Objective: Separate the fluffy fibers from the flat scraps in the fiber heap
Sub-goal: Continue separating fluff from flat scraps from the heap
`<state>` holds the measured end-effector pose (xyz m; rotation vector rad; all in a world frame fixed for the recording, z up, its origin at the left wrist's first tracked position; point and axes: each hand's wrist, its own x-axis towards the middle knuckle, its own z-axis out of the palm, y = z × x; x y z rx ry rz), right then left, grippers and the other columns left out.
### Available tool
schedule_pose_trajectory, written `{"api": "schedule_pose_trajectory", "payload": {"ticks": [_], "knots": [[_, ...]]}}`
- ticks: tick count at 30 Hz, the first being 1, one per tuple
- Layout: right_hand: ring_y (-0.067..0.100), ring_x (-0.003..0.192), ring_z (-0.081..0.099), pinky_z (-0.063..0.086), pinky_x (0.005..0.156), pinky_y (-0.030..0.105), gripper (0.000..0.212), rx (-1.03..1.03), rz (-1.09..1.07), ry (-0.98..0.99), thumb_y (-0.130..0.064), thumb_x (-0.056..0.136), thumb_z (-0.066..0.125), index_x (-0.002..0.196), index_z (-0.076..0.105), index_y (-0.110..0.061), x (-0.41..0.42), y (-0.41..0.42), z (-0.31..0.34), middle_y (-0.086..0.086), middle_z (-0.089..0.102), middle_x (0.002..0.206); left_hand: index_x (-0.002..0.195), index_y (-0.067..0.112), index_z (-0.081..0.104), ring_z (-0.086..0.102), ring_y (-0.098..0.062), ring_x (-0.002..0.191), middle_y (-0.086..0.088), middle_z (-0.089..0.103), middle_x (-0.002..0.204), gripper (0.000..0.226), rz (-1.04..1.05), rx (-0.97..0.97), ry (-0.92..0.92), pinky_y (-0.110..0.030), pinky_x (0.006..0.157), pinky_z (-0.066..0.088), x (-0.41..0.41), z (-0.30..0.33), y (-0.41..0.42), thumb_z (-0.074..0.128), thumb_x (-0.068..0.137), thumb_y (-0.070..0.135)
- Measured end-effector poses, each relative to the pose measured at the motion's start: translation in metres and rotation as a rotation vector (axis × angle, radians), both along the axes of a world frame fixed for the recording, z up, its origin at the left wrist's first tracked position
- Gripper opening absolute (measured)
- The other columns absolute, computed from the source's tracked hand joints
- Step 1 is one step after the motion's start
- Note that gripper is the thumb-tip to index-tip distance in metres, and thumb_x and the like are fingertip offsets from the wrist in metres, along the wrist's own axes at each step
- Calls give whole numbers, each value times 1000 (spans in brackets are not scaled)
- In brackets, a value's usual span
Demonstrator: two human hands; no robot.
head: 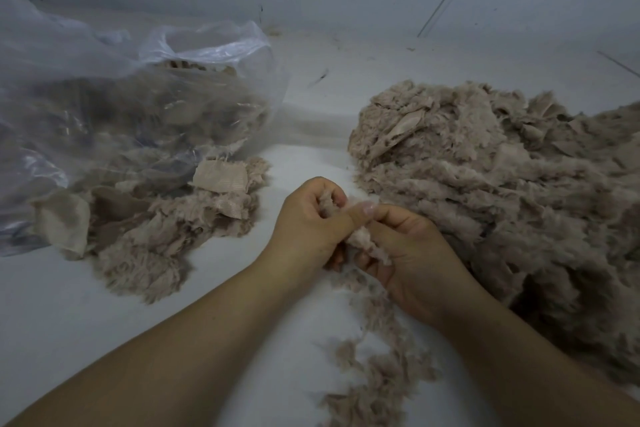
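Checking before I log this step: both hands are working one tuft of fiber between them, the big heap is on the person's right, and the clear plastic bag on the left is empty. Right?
Not quite. The head view shows the plastic bag holds fiber and scraps, not empty. The rest stands: left hand and right hand both grip one tuft, with the heap on the right.

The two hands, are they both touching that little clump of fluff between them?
Touching. The head view shows the left hand and the right hand both pinching the same fiber tuft, with fingers curled around it.
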<state>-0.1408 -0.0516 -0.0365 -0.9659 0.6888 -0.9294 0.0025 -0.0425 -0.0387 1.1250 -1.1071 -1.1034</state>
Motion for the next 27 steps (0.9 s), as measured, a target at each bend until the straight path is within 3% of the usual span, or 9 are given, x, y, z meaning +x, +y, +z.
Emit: {"api": "schedule_pose_trajectory", "payload": {"ticks": [3, 5, 7, 10, 13, 15, 19, 23, 27], "knots": [[17, 67, 64, 51, 57, 24, 15, 33, -45, -27, -14, 91, 60, 84, 72, -8, 0, 0, -1, 14, 70, 85, 76, 16, 56, 39, -19, 34, -7, 48, 49, 18, 27, -25, 65, -22, 38, 33, 2, 0, 0, 70, 85, 7], [12, 67, 62, 51, 58, 23, 23, 85, -73, -50, -10, 96, 55, 82, 72, -13, 0, -1, -2, 9, 70, 85, 75, 17, 58, 40, -20, 35, -8, 50, 49, 25, 58, -23, 142, -23, 41, 32, 6, 0, 0, 56, 87, -5], [12, 68, 62, 51, 59, 23, 22, 106, -87, -61, -9, 99, 51, 86, 69, -11, 0, -2, -2, 8, 69, 85, 76, 17, 59, 45, -22, 40, -9, 55, 54, 26, 84, -29, 187, -28, 46, 35, 8, 2, 1, 50, 83, -6], [14, 66, 64, 53, 59, 24, 27, 87, -83, -94, -7, 98, 51, 79, 70, -12, 0, 0, 0, 11, 68, 80, 84, 17, 61, 50, -25, 44, -12, 58, 60, 8, 37, -9, 236, -29, 46, 41, 7, 5, 3, 59, 79, 10], [33, 80, 59, 51, 79, 43, 12, 44, -73, -60, -10, 94, 59, 86, 67, -8, 1, 2, 1, 23, 62, 90, 92, 13, 60, 53, -23, 41, -12, 57, 60, 25, -21, 37, 148, -27, 40, 44, 5, 4, 6, 76, 76, 24], [35, 83, 60, 51, 84, 51, 4, 47, -72, -56, -12, 89, 66, 86, 69, -11, 2, 3, 1, 25, 64, 93, 96, 10, 58, 53, -19, 39, -11, 56, 60, 28, -21, 45, 104, -26, 39, 45, 4, 4, 7, 78, 77, 12], [32, 84, 69, 57, 73, 41, 12, 78, -88, -92, -1, 90, 62, 90, 71, -8, 2, 4, 0, 23, 71, 98, 96, 9, 58, 56, -17, 42, -15, 63, 69, 26, 1, -3, 190, -25, 40, 47, 5, 3, 11, 65, 82, -11], [37, 97, 68, 57, 82, 44, 27, 155, -76, -119, 2, 90, 56, 116, 59, 7, 0, 1, 3, 32, 65, 114, 95, 9, 59, 63, -23, 56, -14, 64, 76, 25, -9, -87, 188, -36, 51, 57, 8, 1, 14, 61, 84, -12], [49, 114, 59, 46, 101, 57, 42, 91, -13, -2, -17, 87, 64, 120, 60, 7, -4, 4, 7, 33, 63, 119, 100, 8, 57, 59, -21, 63, -11, 66, 78, 27, -93, -93, 98, -25, 55, 52, 7, 7, 20, 58, 87, -15]]}}
